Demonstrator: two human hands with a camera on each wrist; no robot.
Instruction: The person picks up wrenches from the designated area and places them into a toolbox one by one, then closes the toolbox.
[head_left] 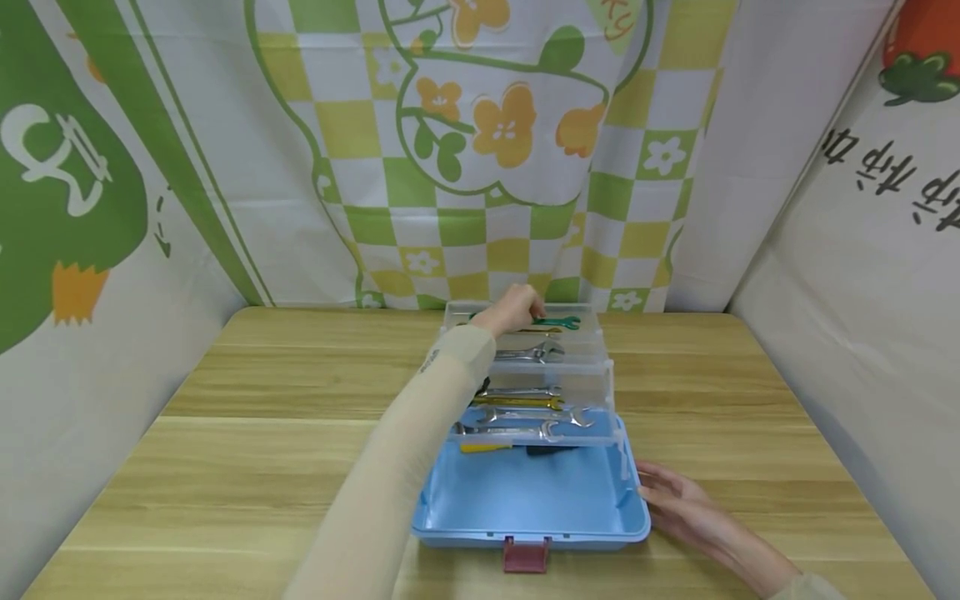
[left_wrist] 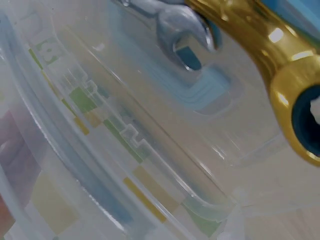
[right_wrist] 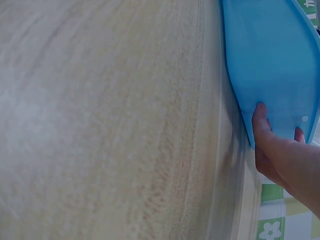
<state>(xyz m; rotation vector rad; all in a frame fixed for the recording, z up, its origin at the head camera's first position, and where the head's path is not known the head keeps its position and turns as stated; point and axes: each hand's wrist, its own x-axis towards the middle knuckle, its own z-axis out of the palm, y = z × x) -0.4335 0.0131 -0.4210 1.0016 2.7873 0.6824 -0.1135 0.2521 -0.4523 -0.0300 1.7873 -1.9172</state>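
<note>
At the far end of the open toolbox, my left hand (head_left: 516, 308) reaches over the upper clear tray (head_left: 588, 343). Its fingers curl down onto a green open-end wrench (head_left: 564, 322), whose middle they hide. In the left wrist view, part of that hand shows blurred through clear plastic, close to a gold ring-ended wrench (left_wrist: 280, 75) and a silver wrench (left_wrist: 185, 30). My right hand (head_left: 684, 504) rests against the right side of the blue toolbox (head_left: 532, 492), thumb near the rim. From the right wrist view, its extended fingers (right_wrist: 261, 117) touch the blue wall.
An adjustable wrench (head_left: 536, 353) lies in the upper tray. The lower clear tray (head_left: 585, 387) holds several silver and gold wrenches. Under it, a yellow handle (head_left: 483, 448) and a black one (head_left: 551, 450) show. A maroon latch (head_left: 525, 556) hangs at the front. Wooden table (head_left: 285, 450) surrounds the box.
</note>
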